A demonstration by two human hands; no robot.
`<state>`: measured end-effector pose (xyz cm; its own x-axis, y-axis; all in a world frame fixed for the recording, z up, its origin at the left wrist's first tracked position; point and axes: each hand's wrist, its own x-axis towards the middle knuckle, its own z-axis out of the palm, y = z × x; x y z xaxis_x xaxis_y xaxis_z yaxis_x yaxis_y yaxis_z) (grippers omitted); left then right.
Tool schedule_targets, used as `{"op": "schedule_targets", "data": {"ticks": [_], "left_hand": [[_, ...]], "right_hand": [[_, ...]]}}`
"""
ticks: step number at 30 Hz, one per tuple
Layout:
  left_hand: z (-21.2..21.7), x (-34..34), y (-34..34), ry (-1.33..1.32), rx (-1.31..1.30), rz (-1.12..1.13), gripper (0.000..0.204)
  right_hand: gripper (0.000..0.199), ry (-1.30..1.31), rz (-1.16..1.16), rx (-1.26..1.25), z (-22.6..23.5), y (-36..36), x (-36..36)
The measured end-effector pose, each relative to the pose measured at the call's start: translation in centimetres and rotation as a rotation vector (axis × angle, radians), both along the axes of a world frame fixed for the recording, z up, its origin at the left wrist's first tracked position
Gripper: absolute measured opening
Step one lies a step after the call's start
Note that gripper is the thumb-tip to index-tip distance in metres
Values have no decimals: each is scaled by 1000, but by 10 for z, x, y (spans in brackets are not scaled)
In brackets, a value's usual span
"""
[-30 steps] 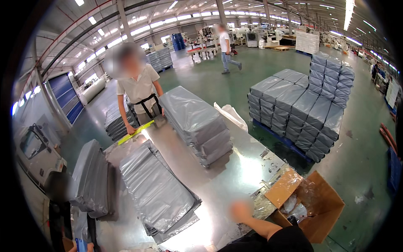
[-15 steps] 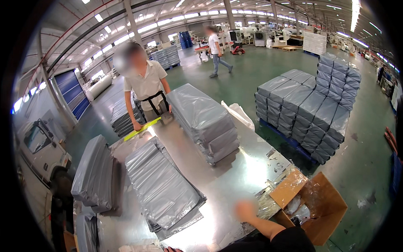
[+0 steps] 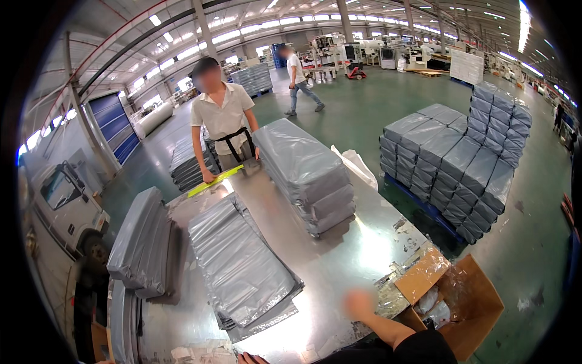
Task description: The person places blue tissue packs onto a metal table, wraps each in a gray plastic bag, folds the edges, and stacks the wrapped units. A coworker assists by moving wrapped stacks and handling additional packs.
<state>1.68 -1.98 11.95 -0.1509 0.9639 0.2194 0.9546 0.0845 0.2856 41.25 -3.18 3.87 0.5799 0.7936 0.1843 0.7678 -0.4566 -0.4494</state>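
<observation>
Since a second ago the co-worker across the counter has straightened up nearer its far edge, and the wearer's right hand has lifted a little over the near side, blurred with motion. From the head view, that hand hovers above the steel, just left of the open cardboard box of clear packets; its fingers are too smeared to say whether the grip is apart or together, and it holds nothing I can make out. Only fingertips of the left hand show at the bottom edge, grip unreadable.

Left of the box lies the flat stack of grey plastic bags, spread low, probably for easy picking. Beyond it, a taller grey bundle stands before the co-worker, beside a yellow strip. Right of the box, a pallet of grey bundles crowds the floor.
</observation>
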Motion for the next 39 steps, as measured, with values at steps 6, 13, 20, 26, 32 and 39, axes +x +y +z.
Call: {"op": "schedule_targets", "data": {"ticks": [6, 13, 20, 26, 32, 39], "left_hand": [[2, 0, -2, 6, -10, 10, 47], [-4, -3, 1, 8, 60, -8, 45], [-13, -8, 2, 19, 88, 1, 44], [-10, -7, 4, 13, 106, -12, 42], [-26, -18, 7, 43, 130, -4, 44], [-81, -40, 21, -48, 227, -36, 45]], "right_hand": [[16, -19, 60, -74, 9, -1, -2], [10, 23, 107, 100, 0, -3, 1], [9, 59, 99, 34, 2, 0, 0], [11, 27, 86, 112, -23, 3, 5], [11, 54, 111, 85, -49, 7, 5], [20, -137, 286, -74, -68, -4, 15]]}}
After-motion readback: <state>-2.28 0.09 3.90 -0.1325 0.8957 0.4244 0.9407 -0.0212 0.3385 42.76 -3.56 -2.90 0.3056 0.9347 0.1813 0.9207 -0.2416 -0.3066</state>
